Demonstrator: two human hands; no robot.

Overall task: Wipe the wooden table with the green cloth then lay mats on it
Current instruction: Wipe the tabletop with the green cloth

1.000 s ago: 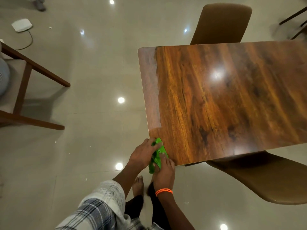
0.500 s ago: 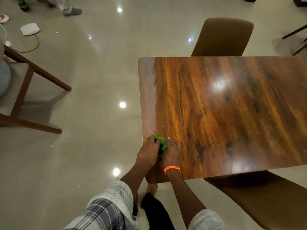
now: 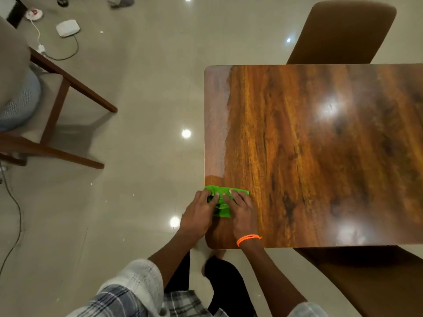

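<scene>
A glossy wooden table (image 3: pixel 309 156) fills the right half of the view. Near its front left corner lies a crumpled green cloth (image 3: pixel 220 192). My left hand (image 3: pixel 199 213) and my right hand (image 3: pixel 240 209), which wears an orange wrist band, both lie on the cloth side by side. Their fingers cover most of the cloth and press it against the tabletop. A pale hazy strip runs along the table's left edge. No mats are in view.
A brown chair (image 3: pixel 343 33) stands behind the table, another brown chair (image 3: pixel 366 277) at its near right. A wooden-legged chair (image 3: pixel 61 106) is at the left. A white device (image 3: pixel 68 27) and cables lie on the tiled floor.
Both hands have carried the cloth from the table's front corner edge further onto the tabletop. The cloth has spread out wider under the fingers.
</scene>
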